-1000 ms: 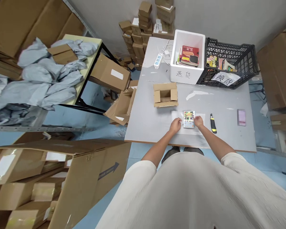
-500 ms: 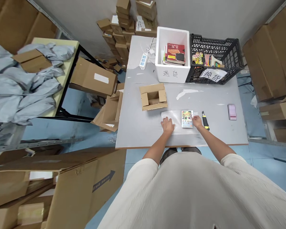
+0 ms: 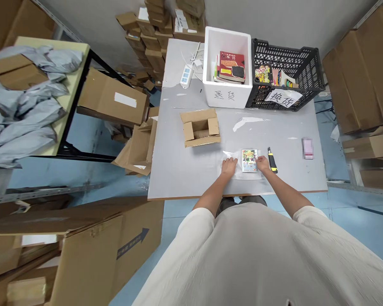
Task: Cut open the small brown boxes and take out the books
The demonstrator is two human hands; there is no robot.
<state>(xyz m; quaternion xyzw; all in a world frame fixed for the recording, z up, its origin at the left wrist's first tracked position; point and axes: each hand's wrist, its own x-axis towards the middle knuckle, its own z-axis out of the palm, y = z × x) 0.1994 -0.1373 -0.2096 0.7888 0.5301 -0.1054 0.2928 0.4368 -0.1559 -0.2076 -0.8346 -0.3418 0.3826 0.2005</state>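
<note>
A small book [image 3: 249, 160] with a colourful cover lies flat on a clear plastic bag or sheet [image 3: 244, 175]; I cannot tell if it is inside. At the left part of the plastic, my left hand [image 3: 229, 167] has its fingers curled together on the film. My right hand [image 3: 262, 163] pinches the plastic at the book's right edge. Just right of that hand lies a black and yellow utility knife [image 3: 272, 160]. An open small cardboard box [image 3: 200, 128] stands farther back, to the left.
On the grey table [image 3: 178, 174], a white foam box [image 3: 228, 95] and a black crate [image 3: 285, 97] hold books at the back. A power strip [image 3: 186, 76] lies beside them. A pinkish item [image 3: 307, 148] sits right. Cartons [image 3: 108, 95] and grey parcels [image 3: 28, 123] stand left.
My left hand has gone from spread fingers on the plastic to curled ones, nearer the book, and the film there is bunched. My right hand stays at the book's right edge.
</note>
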